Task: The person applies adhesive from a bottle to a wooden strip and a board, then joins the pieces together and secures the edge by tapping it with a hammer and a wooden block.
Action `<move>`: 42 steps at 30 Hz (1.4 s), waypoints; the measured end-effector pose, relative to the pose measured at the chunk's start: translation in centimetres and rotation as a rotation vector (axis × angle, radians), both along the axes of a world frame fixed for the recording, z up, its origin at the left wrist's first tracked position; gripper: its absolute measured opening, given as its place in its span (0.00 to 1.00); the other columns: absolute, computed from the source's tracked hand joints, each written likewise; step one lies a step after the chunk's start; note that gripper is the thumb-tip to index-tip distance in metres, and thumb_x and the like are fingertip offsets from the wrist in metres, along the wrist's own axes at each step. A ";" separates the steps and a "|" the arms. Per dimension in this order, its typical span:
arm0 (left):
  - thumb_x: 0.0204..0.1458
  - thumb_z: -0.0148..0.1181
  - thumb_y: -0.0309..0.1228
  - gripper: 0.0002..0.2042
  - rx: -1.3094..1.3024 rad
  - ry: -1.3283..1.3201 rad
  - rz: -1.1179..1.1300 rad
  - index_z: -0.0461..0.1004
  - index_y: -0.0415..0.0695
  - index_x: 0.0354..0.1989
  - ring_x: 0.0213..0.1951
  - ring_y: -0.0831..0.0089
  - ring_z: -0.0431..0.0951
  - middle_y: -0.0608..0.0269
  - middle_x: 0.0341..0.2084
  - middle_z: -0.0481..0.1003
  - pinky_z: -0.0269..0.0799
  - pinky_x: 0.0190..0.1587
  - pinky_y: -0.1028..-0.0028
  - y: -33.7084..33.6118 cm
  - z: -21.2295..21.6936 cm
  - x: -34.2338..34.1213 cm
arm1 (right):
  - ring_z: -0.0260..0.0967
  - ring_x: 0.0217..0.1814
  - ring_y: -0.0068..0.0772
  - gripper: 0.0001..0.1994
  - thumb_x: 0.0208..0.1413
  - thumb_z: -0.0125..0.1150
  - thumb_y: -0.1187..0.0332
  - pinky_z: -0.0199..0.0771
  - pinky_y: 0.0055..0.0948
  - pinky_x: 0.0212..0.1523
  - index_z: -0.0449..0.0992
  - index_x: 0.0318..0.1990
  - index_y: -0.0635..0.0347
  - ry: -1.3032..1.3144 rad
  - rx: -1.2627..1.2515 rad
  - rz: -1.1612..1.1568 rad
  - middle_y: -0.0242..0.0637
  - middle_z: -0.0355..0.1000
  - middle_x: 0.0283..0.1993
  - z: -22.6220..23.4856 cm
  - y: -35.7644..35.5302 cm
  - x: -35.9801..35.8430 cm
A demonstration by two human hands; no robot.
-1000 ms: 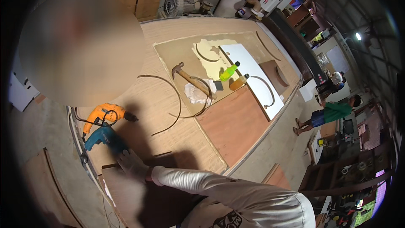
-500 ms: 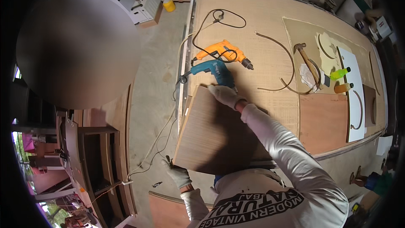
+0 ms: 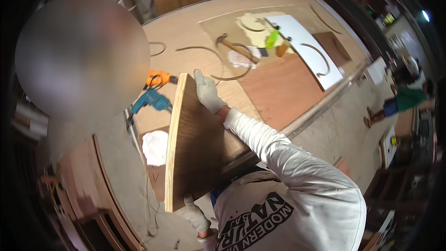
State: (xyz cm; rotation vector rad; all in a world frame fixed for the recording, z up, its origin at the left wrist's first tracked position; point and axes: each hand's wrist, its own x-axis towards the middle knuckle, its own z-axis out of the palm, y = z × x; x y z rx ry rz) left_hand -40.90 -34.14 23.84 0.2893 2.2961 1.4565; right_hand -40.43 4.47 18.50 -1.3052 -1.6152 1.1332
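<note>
While I am standing at the edge of the long workbench [image 3: 297,111], I am holding a plywood panel [image 3: 195,148] up on its edge between both gloved hands, its dark brown face turned toward my chest and its pale layered edge showing on the left. My right hand [image 3: 207,94] is gripping the far top corner of the panel, fingers wrapped over the edge, with the white sleeve stretching back toward me. My left hand [image 3: 194,214] is clasping the near bottom corner, closed around it just below the pale edge. Beyond the panel, a blue power drill [image 3: 151,102] and an orange power tool [image 3: 158,79] are lying side by side on the bench, just beside the top edge. Farther along the bench, a hammer [image 3: 238,50], a green bottle [image 3: 272,38] and a white board [image 3: 306,51] are lying well apart from my hands.
</note>
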 end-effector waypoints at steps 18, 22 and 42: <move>0.45 0.82 0.36 0.34 0.359 0.048 -0.759 0.74 0.31 0.58 0.43 0.68 0.79 0.56 0.45 0.81 0.77 0.50 0.67 19.6 3.2 11.9 | 0.65 0.37 0.27 0.35 0.76 0.42 0.42 0.71 0.31 0.42 0.80 0.49 0.74 0.543 0.088 -0.896 0.35 0.73 0.33 4.2 4.6 45.7; 0.48 0.80 0.38 0.31 0.313 0.041 -0.834 0.77 0.30 0.55 0.41 0.70 0.78 0.58 0.45 0.81 0.76 0.47 0.68 24.6 2.5 14.3 | 0.75 0.46 0.39 0.36 0.76 0.41 0.42 0.74 0.37 0.51 0.78 0.53 0.76 0.550 0.095 -0.976 0.49 0.80 0.40 3.0 8.7 49.7; 0.54 0.74 0.29 0.20 0.370 -0.191 -1.017 0.80 0.35 0.53 0.42 0.75 0.80 0.61 0.43 0.84 0.77 0.48 0.72 35.5 -1.8 18.3 | 0.71 0.35 0.37 0.39 0.72 0.44 0.36 0.74 0.36 0.42 0.81 0.41 0.74 0.323 0.156 -0.914 0.43 0.77 0.33 0.0 16.0 55.4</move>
